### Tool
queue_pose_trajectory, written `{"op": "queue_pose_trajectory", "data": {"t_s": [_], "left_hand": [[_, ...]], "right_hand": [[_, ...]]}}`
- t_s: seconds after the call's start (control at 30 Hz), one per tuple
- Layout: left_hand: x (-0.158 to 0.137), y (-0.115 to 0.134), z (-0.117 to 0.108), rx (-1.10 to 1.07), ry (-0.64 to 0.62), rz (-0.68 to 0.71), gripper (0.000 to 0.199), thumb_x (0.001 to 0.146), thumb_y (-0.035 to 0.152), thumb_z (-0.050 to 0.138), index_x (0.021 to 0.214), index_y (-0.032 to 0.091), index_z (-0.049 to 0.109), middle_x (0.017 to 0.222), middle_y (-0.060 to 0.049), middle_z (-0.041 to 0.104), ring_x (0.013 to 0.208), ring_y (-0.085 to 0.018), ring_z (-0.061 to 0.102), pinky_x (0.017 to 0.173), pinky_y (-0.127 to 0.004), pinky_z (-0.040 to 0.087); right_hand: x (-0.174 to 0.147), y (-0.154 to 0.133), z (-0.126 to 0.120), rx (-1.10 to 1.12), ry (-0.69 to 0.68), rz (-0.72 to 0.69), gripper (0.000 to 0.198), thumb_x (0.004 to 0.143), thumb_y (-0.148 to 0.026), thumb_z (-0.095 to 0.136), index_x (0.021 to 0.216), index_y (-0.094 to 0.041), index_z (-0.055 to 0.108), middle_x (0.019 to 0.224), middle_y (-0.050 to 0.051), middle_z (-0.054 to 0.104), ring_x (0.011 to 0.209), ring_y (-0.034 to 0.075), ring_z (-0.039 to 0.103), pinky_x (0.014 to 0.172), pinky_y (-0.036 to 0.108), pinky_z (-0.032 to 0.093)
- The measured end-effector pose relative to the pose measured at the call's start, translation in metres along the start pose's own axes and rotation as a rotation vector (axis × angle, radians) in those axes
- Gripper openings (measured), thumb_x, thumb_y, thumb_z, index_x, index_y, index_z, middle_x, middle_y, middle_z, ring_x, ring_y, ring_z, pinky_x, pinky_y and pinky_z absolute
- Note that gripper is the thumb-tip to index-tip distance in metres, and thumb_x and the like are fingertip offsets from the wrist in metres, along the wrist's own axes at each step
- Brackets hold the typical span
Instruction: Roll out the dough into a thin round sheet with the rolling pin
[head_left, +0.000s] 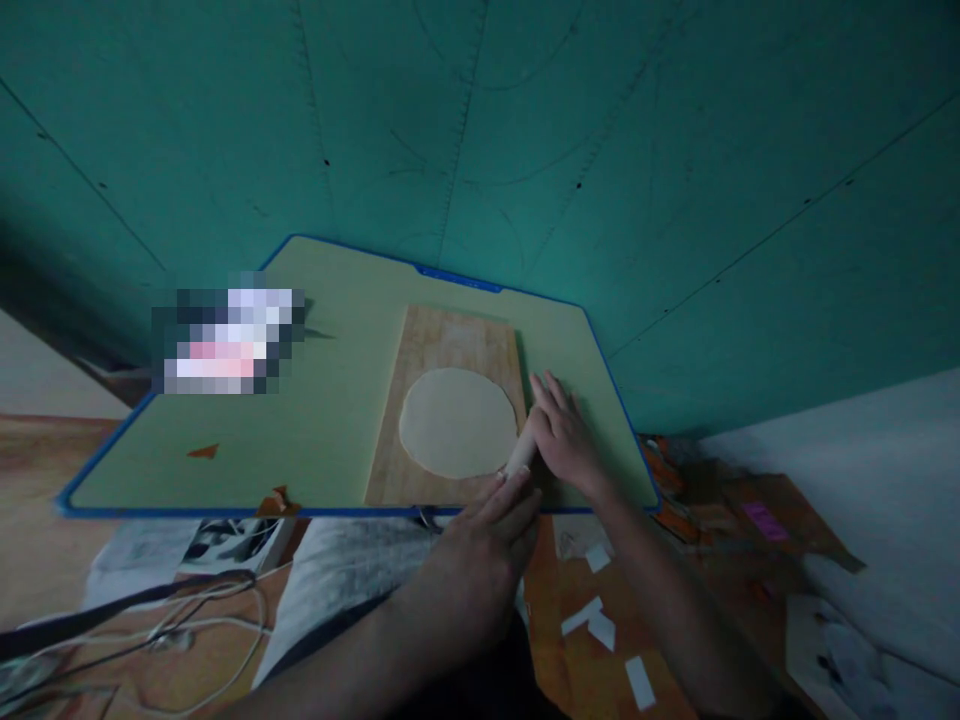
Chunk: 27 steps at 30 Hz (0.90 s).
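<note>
A flat, rounded sheet of dough (pixel 456 422) lies on a wooden board (pixel 459 335). Across the dough's lower right edge, slanting, is a pale rolling pin (pixel 521 452). My left hand (pixel 491 535) presses its fingers on the near end of the pin. At the far end, my right hand (pixel 566 435) rests on the pin beside the board's right edge, with some fingers stretched forward. Parts of the pin are hidden under both hands.
The board lies on a pale table (pixel 337 420) with a blue rim, against a green wall (pixel 450 130). A pixelated patch (pixel 225 340) covers something at the left. Brown scraps (pixel 277 500) lie near the front edge. Cables (pixel 180 630) and white paper pieces (pixel 600 625) are on the floor.
</note>
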<state>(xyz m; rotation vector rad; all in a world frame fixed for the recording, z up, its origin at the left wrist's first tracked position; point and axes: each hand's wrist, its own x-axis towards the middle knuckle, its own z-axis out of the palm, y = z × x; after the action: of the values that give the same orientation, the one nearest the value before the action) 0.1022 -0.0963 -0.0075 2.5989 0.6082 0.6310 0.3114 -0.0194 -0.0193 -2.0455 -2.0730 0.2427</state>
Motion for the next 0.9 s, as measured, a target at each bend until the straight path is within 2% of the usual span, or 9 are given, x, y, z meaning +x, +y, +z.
{"op": "queue_pose_trajectory", "data": {"t_s": [0.1, 0.2, 0.27, 0.43, 0.53, 0.6, 0.7, 0.8, 0.9], "left_hand": [[0.000, 0.000, 0.004, 0.003, 0.001, -0.030, 0.050, 0.081, 0.004, 0.051, 0.129, 0.010, 0.063, 0.147, -0.014, 0.056, 0.153, -0.031, 0.022, 0.122, -0.050, 0.035], [-0.011, -0.009, 0.002, 0.044, 0.034, -0.090, 0.061, 0.077, -0.001, 0.049, 0.135, 0.013, 0.059, 0.160, -0.014, 0.039, 0.152, -0.032, 0.024, 0.118, -0.051, 0.040], [-0.022, -0.018, -0.003, 0.073, 0.080, -0.123, 0.062, 0.080, 0.000, 0.046, 0.139, 0.015, 0.055, 0.162, -0.015, 0.034, 0.151, -0.033, 0.028, 0.115, -0.053, 0.043], [-0.048, -0.038, -0.017, 0.192, 0.216, -0.172, 0.055, 0.096, 0.011, 0.040, 0.151, 0.017, 0.042, 0.156, -0.016, 0.044, 0.150, -0.031, 0.030, 0.113, -0.055, 0.044], [-0.053, -0.037, -0.019, 0.274, 0.237, -0.233, 0.056, 0.098, 0.018, 0.045, 0.154, 0.018, 0.038, 0.157, -0.017, 0.042, 0.150, -0.034, 0.031, 0.113, -0.058, 0.044], [-0.049, -0.029, -0.016, 0.277, 0.210, -0.225, 0.056, 0.096, 0.016, 0.046, 0.152, 0.016, 0.041, 0.158, -0.018, 0.041, 0.149, -0.034, 0.033, 0.112, -0.056, 0.045], [-0.033, -0.011, -0.004, 0.178, 0.133, -0.099, 0.044, 0.094, 0.010, 0.047, 0.135, 0.015, 0.059, 0.153, -0.012, 0.050, 0.149, -0.031, 0.034, 0.117, -0.052, 0.042], [-0.014, 0.004, 0.011, 0.074, 0.050, 0.064, 0.023, 0.097, 0.015, 0.053, 0.109, 0.016, 0.072, 0.133, -0.008, 0.067, 0.150, -0.029, 0.032, 0.123, -0.050, 0.032], [-0.006, 0.012, 0.023, 0.067, 0.030, 0.104, 0.017, 0.097, 0.016, 0.056, 0.095, 0.016, 0.073, 0.114, -0.009, 0.073, 0.147, -0.030, 0.037, 0.124, -0.051, 0.029]], "right_hand": [[0.000, 0.002, -0.002, -0.022, -0.004, -0.010, 0.057, 0.101, -0.026, 0.026, 0.156, -0.016, 0.035, 0.165, 0.014, 0.029, 0.153, 0.026, 0.022, 0.122, 0.055, 0.018], [0.019, -0.016, -0.003, -0.066, -0.034, -0.021, 0.054, 0.099, -0.027, 0.034, 0.151, -0.017, 0.045, 0.163, 0.014, 0.032, 0.152, 0.029, 0.026, 0.122, 0.052, 0.019], [0.035, -0.035, -0.003, -0.097, -0.039, -0.044, 0.053, 0.097, -0.026, 0.040, 0.149, -0.018, 0.049, 0.162, 0.013, 0.036, 0.151, 0.030, 0.026, 0.122, 0.052, 0.018], [0.067, -0.082, 0.000, -0.101, -0.008, -0.109, 0.049, 0.096, -0.028, 0.045, 0.144, -0.022, 0.055, 0.158, 0.010, 0.044, 0.150, 0.028, 0.030, 0.123, 0.054, 0.014], [0.074, -0.091, 0.002, -0.092, -0.002, -0.155, 0.044, 0.094, -0.029, 0.048, 0.136, -0.023, 0.062, 0.153, 0.008, 0.051, 0.146, 0.027, 0.035, 0.123, 0.052, 0.015], [0.069, -0.082, 0.003, -0.072, 0.005, -0.190, 0.045, 0.093, -0.028, 0.049, 0.135, -0.022, 0.062, 0.151, 0.008, 0.053, 0.146, 0.027, 0.036, 0.123, 0.050, 0.017], [0.050, -0.046, 0.005, 0.008, 0.013, -0.208, 0.054, 0.091, -0.023, 0.046, 0.144, -0.016, 0.054, 0.157, 0.011, 0.045, 0.149, 0.027, 0.030, 0.123, 0.046, 0.021], [0.031, -0.007, 0.006, 0.157, -0.002, -0.204, 0.055, 0.094, -0.023, 0.036, 0.147, -0.016, 0.049, 0.160, 0.013, 0.038, 0.150, 0.025, 0.029, 0.120, 0.049, 0.029], [0.024, 0.007, 0.007, 0.248, 0.002, -0.233, 0.054, 0.096, -0.025, 0.031, 0.148, -0.017, 0.046, 0.161, 0.014, 0.036, 0.151, 0.024, 0.027, 0.119, 0.051, 0.031]]}}
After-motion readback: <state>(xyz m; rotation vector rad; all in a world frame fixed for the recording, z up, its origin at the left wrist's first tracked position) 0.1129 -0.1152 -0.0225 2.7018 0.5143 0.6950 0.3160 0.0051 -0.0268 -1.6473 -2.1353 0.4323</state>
